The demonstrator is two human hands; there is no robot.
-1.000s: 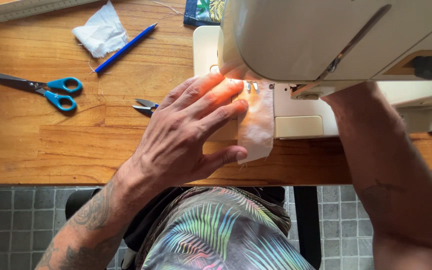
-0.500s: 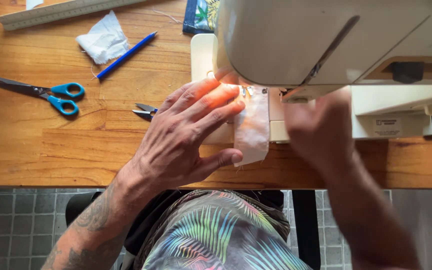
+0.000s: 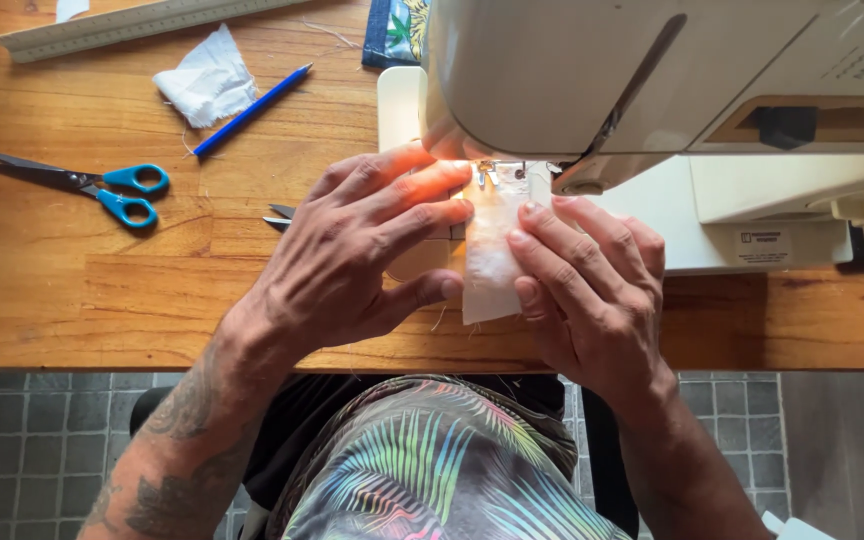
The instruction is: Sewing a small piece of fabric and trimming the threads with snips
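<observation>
Needle hidden behind machine head (image 3: 572, 70); hands flank cloth strip (image 3: 490, 255).

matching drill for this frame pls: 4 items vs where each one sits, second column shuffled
Things:
1. scissors
2. blue pencil
3. white fabric strip
4. ruler

Places:
A. along the table's far edge, top left
B. between the left hand and right hand, under the sewing machine
C. beside a crumpled white scrap
D. alone at the far left of the table

Pairs: 1-D, 2-C, 3-B, 4-A
</observation>
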